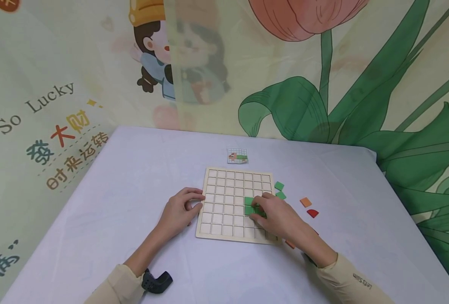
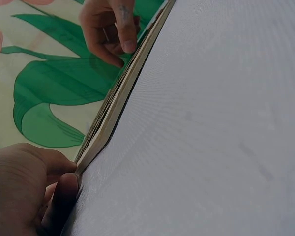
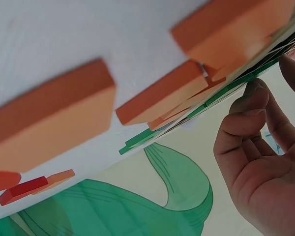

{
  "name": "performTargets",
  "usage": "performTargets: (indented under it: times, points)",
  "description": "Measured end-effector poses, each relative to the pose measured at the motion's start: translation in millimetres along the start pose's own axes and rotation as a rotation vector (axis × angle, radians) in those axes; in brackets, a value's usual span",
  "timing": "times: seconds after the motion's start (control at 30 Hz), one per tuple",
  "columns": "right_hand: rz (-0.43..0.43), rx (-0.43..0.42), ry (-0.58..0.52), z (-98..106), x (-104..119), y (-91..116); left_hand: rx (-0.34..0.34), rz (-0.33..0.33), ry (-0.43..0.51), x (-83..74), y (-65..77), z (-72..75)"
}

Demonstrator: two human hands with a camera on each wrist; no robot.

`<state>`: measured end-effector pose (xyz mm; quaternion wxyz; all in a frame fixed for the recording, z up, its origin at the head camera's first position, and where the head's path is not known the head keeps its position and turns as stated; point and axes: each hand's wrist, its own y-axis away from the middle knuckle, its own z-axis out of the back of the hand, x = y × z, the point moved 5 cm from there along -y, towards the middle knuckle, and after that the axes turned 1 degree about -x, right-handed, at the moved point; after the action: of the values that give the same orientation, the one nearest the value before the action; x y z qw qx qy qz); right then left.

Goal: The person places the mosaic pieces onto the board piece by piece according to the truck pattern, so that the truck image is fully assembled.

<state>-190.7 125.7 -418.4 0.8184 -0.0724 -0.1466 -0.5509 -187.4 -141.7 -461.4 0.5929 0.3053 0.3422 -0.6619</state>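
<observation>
A pale wooden board [image 1: 219, 218] with a grid of square cells lies flat on the table. Its left edge is touched by my left hand [image 1: 178, 209], thumb and forefinger tips together at the rim, as the left wrist view shows too. My right hand [image 1: 279, 215] is over the board's right half, with thumb and fingertips at a green square tile [image 1: 261, 211] it partly hides. More green tiles [image 1: 248, 201] sit in cells just left of those fingers. In the right wrist view, the right fingers [image 3: 246, 101] are bent and meet a thin green piece at board level.
A small picture card [image 1: 237, 156] lies behind the board. Beside its right edge are loose green tiles [image 1: 279, 185], an orange tile [image 1: 306, 202] and a red rounded piece [image 1: 313, 213]. Orange pieces [image 1: 290, 244] lie partly under my right forearm. A black band [image 1: 156, 282] is at my left wrist.
</observation>
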Motion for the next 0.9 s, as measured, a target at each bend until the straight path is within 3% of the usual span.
performTargets:
  times: [0.33, 0.9]
  points:
    - [-0.021, 0.008, -0.027, 5, -10, 1, 0.001, -0.009, 0.002, -0.3, 0.1, -0.3]
    - [-0.08, -0.012, -0.065, 21, -48, 2, -0.001, -0.011, 0.005, -0.5, 0.4, 0.1]
